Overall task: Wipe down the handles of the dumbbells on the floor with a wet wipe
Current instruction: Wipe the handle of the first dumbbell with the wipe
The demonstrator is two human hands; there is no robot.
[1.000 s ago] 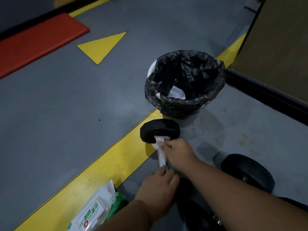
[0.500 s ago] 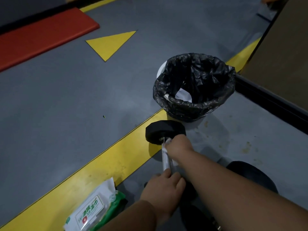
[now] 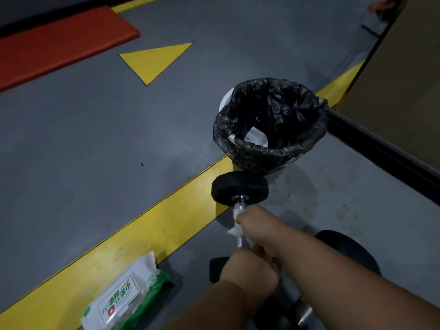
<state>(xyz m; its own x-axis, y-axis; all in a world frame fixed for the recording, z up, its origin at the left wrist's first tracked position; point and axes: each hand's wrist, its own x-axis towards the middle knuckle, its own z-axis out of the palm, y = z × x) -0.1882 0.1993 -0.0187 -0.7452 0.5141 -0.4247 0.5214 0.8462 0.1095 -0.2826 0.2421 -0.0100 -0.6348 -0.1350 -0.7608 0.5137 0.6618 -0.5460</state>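
Dumbbell [image 3: 240, 190] under treatment is lying on the grey floor [image 3: 95, 144], its far black head resting at the edge of the yellow floor stripe [image 3: 147, 232], just beside the base of the lined waste bin [image 3: 271, 129]. Its chrome handle [image 3: 239, 242] is running back toward the person. The right hand [image 3: 256, 221] is gripping the handle close to the far head, fingers curled round a white wet wipe [image 3: 234, 231] wrapped on the bar. The left hand [image 3: 250, 267] is closing round the near end of the handle, fingers curled, covering the near head. A second dumbbell [image 3: 347, 248] is lying to the right, partly hidden by the right forearm. A green-and-white wipe pack [image 3: 123, 303] is resting on the yellow stripe near the lower-left corner of the floor area. A crumpled white sheet [image 3: 256, 136] is lying inside the bin liner.
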